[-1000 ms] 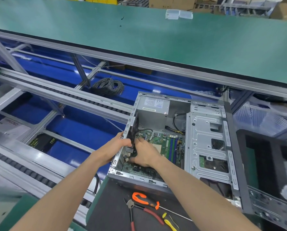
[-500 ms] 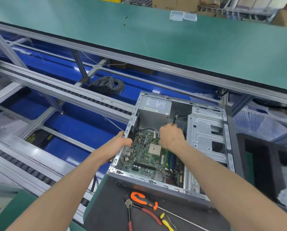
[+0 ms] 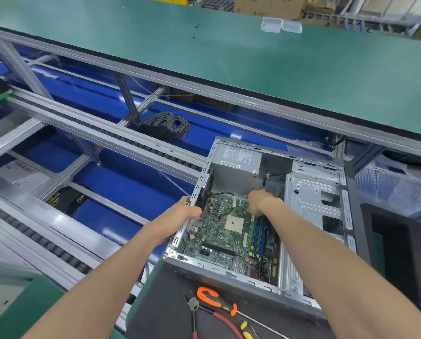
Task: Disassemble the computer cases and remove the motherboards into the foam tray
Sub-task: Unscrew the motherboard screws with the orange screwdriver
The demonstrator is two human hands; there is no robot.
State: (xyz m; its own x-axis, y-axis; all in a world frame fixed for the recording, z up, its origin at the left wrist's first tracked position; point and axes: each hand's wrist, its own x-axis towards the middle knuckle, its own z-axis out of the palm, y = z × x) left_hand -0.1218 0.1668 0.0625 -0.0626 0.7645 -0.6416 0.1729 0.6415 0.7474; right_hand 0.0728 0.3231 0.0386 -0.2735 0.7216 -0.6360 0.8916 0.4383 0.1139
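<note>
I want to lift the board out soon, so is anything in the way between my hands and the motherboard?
Nothing blocks access: the case is open on top, and the right hand is already at the far edge of the motherboard. The left hand grips the case wall. A black cable still crosses the board's far corner.

Drive cage (image 3: 314, 216) beside open motherboard (image 3: 229, 231)

A long green bench top (image 3: 229, 57) crosses the upper part of the frame. Below it, aluminium rails with black rollers (image 3: 121, 140) run diagonally over blue panels (image 3: 136, 187). Cardboard boxes (image 3: 268, 6) stand at the top edge. A coil of black cable (image 3: 165, 124) lies near the centre.
</note>
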